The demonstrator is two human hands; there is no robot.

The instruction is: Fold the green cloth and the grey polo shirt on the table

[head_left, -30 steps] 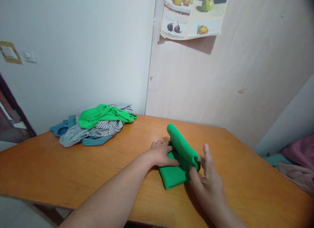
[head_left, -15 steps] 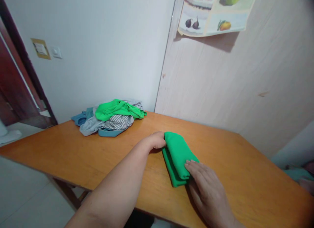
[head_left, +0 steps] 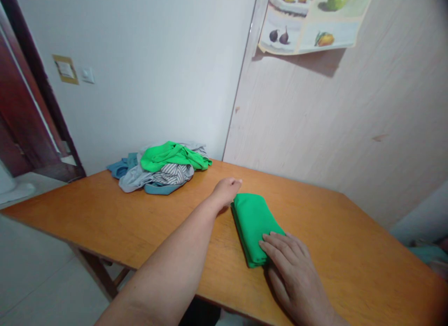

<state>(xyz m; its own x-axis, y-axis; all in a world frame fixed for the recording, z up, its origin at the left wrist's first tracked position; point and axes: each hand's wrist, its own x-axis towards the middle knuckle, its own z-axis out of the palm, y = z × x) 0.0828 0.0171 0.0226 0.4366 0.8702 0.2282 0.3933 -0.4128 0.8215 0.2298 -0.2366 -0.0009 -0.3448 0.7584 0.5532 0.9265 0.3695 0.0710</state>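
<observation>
A folded bright green cloth [head_left: 255, 223] lies flat on the wooden table [head_left: 105, 223]. My right hand [head_left: 292, 274] rests on its near end, fingers stretched out flat and pressing the fabric. My left hand [head_left: 227, 191] is beside the cloth's far left corner with the fingers loosely curled, holding nothing I can see. A heap of unfolded clothes [head_left: 163, 167], green, grey, striped and blue, sits at the table's far left by the wall.
The table stands in a corner between a white wall and a pale wood panel with a fruit poster [head_left: 308, 22]. A dark door frame [head_left: 31, 106] is at the left. Bedding [head_left: 430, 253] shows past the table's right edge.
The raised green fold has been laid down flat. My right hand moved from pinching the fold to lying flat on it. My left hand slid out from under it toward the far corner.
</observation>
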